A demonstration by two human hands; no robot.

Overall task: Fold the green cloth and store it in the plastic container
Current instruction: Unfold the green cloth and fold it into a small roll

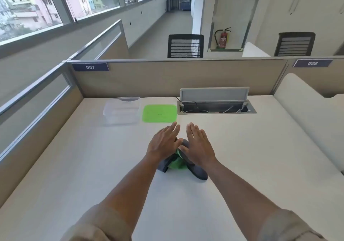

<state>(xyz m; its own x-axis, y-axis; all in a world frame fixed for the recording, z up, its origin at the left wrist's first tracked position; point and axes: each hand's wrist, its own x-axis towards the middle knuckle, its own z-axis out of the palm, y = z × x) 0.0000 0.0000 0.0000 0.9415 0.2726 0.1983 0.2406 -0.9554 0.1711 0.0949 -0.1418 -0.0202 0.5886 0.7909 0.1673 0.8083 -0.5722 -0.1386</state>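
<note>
Here, both hands hover flat and open, gripping nothing: left hand (163,142) and right hand (198,145) directly over the crumpled green cloth (178,163). The open plastic container (122,113) sits farther ahead-left, nearer the left hand.

head cam | on my head, facing forward and down toward 12 o'clock | close over desk (74,166) | single view, nothing shared
</note>
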